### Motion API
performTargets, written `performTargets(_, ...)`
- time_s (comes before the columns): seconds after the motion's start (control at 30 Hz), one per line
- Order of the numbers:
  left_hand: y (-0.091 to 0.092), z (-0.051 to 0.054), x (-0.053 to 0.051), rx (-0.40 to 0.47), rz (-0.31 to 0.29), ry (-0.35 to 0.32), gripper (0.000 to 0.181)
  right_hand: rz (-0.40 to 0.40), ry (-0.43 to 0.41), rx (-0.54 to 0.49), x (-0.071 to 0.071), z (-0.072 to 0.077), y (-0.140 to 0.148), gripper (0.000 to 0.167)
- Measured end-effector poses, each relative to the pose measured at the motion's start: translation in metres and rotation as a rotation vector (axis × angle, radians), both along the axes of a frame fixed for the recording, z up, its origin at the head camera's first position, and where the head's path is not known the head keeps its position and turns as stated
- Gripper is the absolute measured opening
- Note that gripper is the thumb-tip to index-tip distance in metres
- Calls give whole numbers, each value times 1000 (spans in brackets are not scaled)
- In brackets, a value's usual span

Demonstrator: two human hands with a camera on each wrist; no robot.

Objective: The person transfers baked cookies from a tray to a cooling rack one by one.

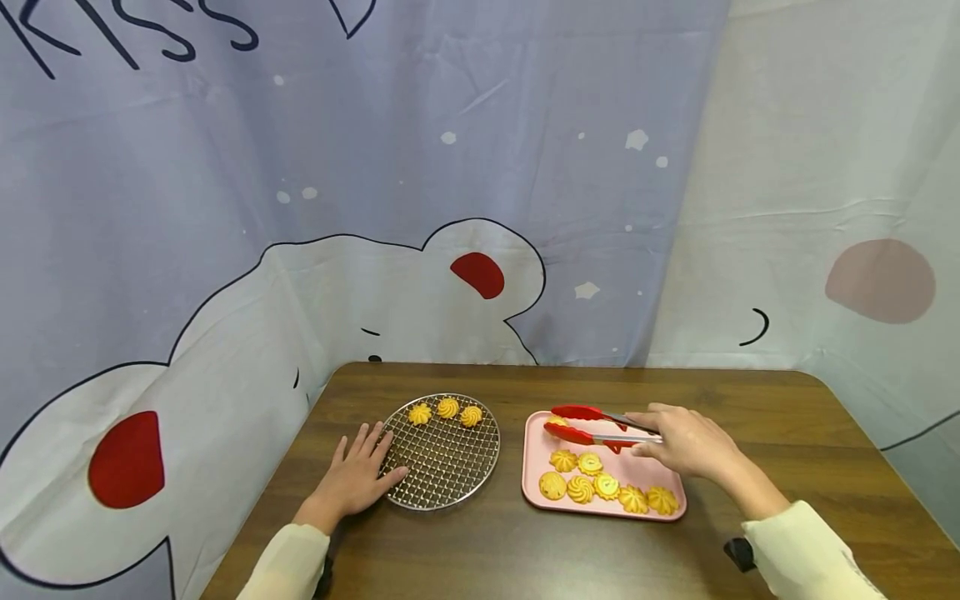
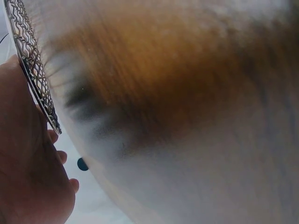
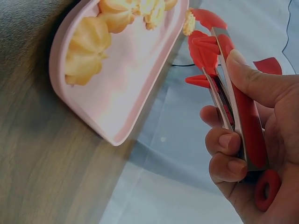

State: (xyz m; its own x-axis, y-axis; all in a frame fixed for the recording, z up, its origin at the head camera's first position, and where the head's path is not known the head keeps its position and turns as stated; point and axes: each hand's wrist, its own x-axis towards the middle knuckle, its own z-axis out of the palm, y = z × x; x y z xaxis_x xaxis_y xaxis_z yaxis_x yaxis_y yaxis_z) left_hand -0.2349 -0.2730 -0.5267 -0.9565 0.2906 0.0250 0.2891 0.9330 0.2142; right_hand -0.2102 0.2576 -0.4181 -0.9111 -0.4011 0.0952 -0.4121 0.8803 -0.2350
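Note:
In the head view my left hand [image 1: 354,477] lies with spread, straight fingers at the near-left edge of a round wire rack [image 1: 442,468]. Thumb and fingertips touch its rim. Three piped cookies [image 1: 447,407] sit at the rack's far side. My right hand [image 1: 688,440] grips red-tipped metal tongs [image 1: 573,434] over a pink tray [image 1: 637,472]. The tong tips are on either side of a cookie [image 1: 557,422] at the tray's far-left corner; whether they touch it is hard to tell. In the right wrist view the thumb and curled fingers hold the tong handles [image 3: 250,126].
Several yellow cookies [image 1: 581,489] of different shapes lie along the tray's near side. Rack and tray stand apart on a brown wooden table [image 1: 480,550]. A printed curtain [image 1: 585,275] hangs behind the table.

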Motion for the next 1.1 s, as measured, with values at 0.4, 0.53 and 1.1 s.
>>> performTargets(0.4,-2,-2,-2,-1,0,4,81,29,11,10,-7,9,-15,52)
performTargets(0.53,-1,-2,-1,-7,1,8,81,43,23,0,-9,11,-21,52)
performTargets(1.1,0,-2,-1,-15,1,8,81,91,26,-1,-15,15,-41,52)
